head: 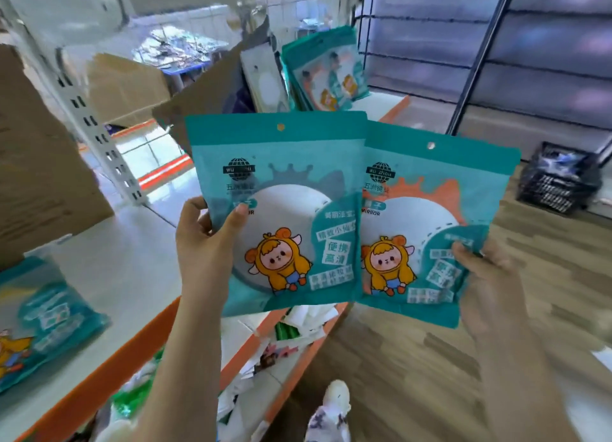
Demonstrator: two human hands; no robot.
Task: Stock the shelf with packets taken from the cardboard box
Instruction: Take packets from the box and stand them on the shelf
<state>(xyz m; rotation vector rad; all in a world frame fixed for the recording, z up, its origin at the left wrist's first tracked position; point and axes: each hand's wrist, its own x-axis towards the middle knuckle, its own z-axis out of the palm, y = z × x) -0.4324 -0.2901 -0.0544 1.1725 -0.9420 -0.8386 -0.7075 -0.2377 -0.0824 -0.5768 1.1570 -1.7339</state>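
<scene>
While both arms are raised, left hand (206, 240) pinches packet (281, 190), right hand (488, 276) apparently grips second packet (433, 193)

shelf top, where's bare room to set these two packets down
Widest bare patch on the shelf: between the lying packet, the box and its orange front edge. A smaller strip lies right of the standing packets. Below, loose goods crowd the space.
</scene>
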